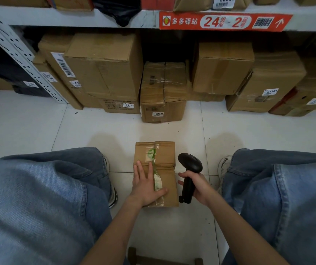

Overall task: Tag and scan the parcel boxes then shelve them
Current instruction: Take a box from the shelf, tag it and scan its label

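A small brown parcel box [164,155] with clear and green tape lies flat on the white tiled floor between my knees. My left hand [146,183] rests flat on its top, fingers straight and spread, thumb out to the right. Just right of the box, my right hand [196,186] grips the handle of a black handheld barcode scanner [189,165]. The scanner's head is tilted up and away from me, beside the box's right edge.
Tagged cardboard boxes stand under the white shelf [76,18], among them box 30105 [163,111] straight ahead and a big box [105,66] to its left. A red shelf label [224,22] reads 24-2. A grey perforated upright [19,54] slants at left. My jeans-clad legs flank the parcel.
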